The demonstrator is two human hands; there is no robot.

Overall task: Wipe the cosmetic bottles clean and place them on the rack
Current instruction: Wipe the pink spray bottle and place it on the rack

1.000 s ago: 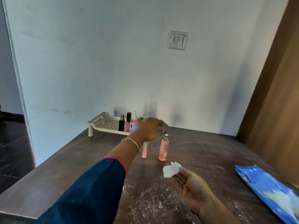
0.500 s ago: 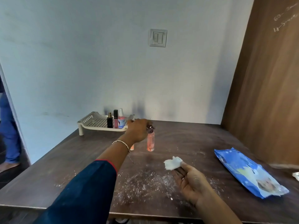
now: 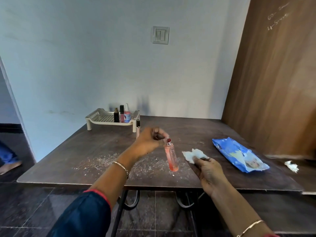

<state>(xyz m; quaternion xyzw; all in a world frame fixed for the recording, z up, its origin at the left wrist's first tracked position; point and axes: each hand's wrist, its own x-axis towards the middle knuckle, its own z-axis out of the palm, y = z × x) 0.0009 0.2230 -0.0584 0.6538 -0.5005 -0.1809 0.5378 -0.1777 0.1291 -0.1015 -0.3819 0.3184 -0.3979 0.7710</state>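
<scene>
Nearest, the right grip [image 3: 210, 170] pinches a soft crumpled wipe [image 3: 192, 153]. Just left, the left grip [image 3: 148, 141] pinches the pink bottle [image 3: 171, 157] by its cap, hanging over the dusty desk [image 3: 85, 156]. Light, smooth, likely slippery and breakable: better held round the body. Far left, the rack [image 3: 109, 123] holds three bottles [image 3: 121, 115].

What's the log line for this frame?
left hand: holds pink bottle by cap | right hand: holds wipe, clear of bottle | rack: three bottles
</scene>
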